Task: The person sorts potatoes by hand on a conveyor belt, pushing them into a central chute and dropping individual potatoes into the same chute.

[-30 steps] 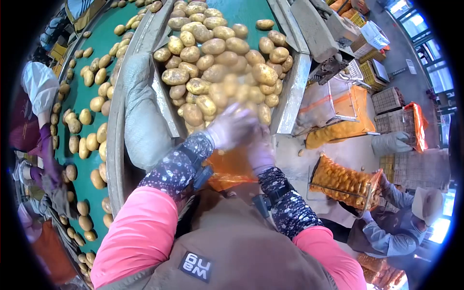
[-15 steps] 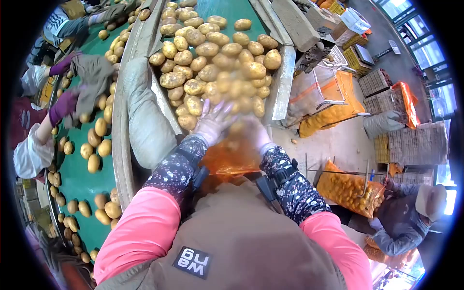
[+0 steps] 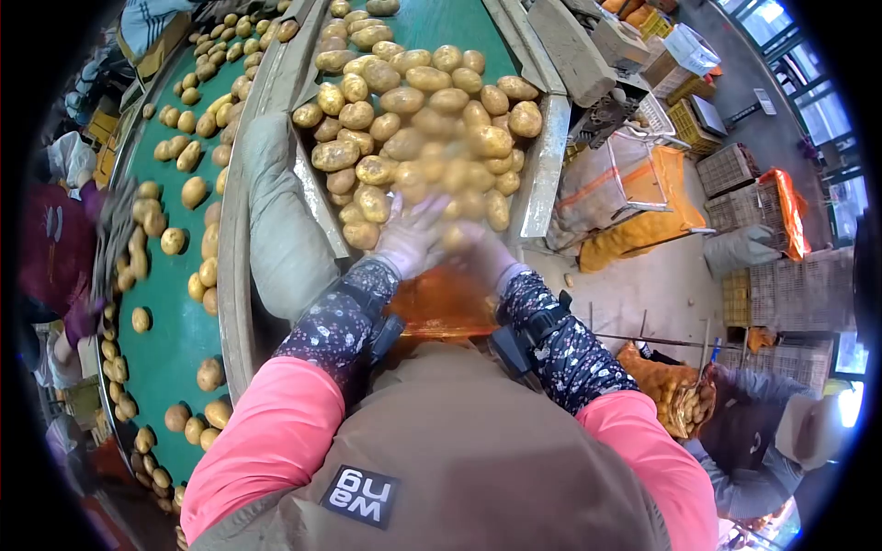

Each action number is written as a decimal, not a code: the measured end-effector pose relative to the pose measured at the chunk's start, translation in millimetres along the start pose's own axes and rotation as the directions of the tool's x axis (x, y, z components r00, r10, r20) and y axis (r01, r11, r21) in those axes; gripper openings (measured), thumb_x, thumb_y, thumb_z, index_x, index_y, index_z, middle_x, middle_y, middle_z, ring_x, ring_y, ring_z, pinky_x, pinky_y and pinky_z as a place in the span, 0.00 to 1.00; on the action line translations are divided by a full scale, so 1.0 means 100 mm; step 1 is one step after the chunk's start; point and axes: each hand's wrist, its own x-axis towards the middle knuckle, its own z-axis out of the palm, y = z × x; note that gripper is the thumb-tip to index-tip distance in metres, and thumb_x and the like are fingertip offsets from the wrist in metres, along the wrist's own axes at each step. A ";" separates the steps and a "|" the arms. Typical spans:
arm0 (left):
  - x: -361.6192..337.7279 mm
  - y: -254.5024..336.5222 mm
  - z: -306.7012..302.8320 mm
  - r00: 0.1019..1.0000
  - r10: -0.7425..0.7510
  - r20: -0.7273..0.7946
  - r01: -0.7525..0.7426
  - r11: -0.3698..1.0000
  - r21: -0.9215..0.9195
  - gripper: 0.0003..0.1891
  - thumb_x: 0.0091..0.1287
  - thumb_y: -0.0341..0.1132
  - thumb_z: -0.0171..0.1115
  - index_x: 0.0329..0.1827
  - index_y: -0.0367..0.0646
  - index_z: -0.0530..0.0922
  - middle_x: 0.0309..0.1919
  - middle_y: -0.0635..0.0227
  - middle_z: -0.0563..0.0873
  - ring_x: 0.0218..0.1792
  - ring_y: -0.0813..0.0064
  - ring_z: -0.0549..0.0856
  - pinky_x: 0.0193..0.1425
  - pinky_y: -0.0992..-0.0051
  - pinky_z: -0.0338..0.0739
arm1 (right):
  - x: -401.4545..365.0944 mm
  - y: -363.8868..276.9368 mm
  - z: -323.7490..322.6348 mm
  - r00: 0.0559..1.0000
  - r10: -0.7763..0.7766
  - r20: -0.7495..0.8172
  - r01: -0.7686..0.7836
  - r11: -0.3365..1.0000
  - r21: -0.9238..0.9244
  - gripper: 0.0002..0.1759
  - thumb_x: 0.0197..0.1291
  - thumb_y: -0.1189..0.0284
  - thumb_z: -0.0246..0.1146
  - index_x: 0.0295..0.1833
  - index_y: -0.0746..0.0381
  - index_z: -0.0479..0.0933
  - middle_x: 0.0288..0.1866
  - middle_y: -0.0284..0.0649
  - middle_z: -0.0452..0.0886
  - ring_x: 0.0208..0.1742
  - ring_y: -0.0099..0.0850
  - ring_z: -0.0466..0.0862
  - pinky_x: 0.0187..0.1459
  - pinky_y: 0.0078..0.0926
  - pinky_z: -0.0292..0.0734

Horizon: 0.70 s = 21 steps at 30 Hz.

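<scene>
A heap of potatoes [image 3: 402,100] fills the metal-sided end of a chute in front of me, some of them blurred by motion. My left hand [image 3: 410,236], in a pale glove, lies with fingers apart against the lowest potatoes at the left of the outlet. Opposite it, my right hand [image 3: 484,254] is smeared by motion beside the outlet, close to a blurred potato; its fingers cannot be made out. Below and between both hands hangs an orange bag [image 3: 446,305], its inside mostly hidden.
A green conveyor belt [image 3: 173,326] with scattered potatoes runs on the left, where a co-worker in purple gloves holds a grey cloth. A grey padded roll [image 3: 280,211] lies along the chute. At right are a bag frame [image 3: 654,179], stacked crates [image 3: 801,289] and another person with a filled bag.
Both my hands stay at the outlet, with potatoes blurred between them. The person at right has shifted the filled bag lower and rightward. The co-worker's cloth at left has moved away from the belt's middle.
</scene>
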 end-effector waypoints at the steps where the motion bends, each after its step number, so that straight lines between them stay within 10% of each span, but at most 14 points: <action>1: 0.01 -0.01 0.00 0.999 0.001 0.033 -0.002 0.999 0.037 0.25 0.62 0.42 0.65 0.65 0.57 0.77 0.80 0.64 0.59 0.78 0.60 0.61 0.79 0.33 0.42 | -0.03 0.00 0.04 0.995 0.079 -0.066 -0.057 0.958 0.281 0.20 0.61 0.57 0.65 0.54 0.55 0.78 0.49 0.37 0.81 0.50 0.36 0.80 0.51 0.31 0.77; 13: -0.16 0.00 0.02 0.965 0.171 0.197 -0.223 0.934 0.281 0.28 0.68 0.52 0.60 0.72 0.60 0.72 0.74 0.64 0.70 0.76 0.53 0.63 0.79 0.42 0.49 | -0.23 -0.37 0.17 0.904 -0.422 0.067 0.418 0.906 0.069 0.27 0.67 0.68 0.64 0.69 0.56 0.66 0.51 0.36 0.81 0.46 0.27 0.82 0.51 0.28 0.80; 17: -0.12 0.04 0.06 0.944 0.099 -0.315 -0.017 0.967 0.254 0.27 0.65 0.51 0.63 0.69 0.61 0.76 0.75 0.64 0.68 0.75 0.52 0.64 0.79 0.41 0.47 | -0.13 -0.32 0.05 0.917 -0.391 0.082 0.377 0.915 0.144 0.29 0.67 0.71 0.63 0.71 0.53 0.62 0.49 0.37 0.80 0.42 0.27 0.81 0.44 0.28 0.80; 19: -0.06 0.14 -0.14 0.970 -0.088 -0.226 0.150 0.949 0.276 0.29 0.63 0.51 0.64 0.70 0.61 0.75 0.76 0.63 0.66 0.75 0.51 0.64 0.79 0.37 0.44 | -0.16 -0.38 0.10 0.933 -0.359 -0.018 0.353 0.905 0.238 0.34 0.62 0.76 0.66 0.71 0.56 0.59 0.44 0.40 0.80 0.37 0.28 0.81 0.35 0.24 0.77; 21: -0.01 0.16 -0.17 0.972 -0.202 -0.117 0.227 0.931 0.284 0.33 0.62 0.53 0.65 0.72 0.61 0.73 0.78 0.62 0.62 0.77 0.49 0.62 0.76 0.28 0.37 | 0.40 0.03 -0.27 0.824 -0.566 -0.036 0.555 0.817 -0.155 0.33 0.61 0.76 0.66 0.71 0.58 0.62 0.47 0.41 0.79 0.44 0.31 0.81 0.41 0.27 0.79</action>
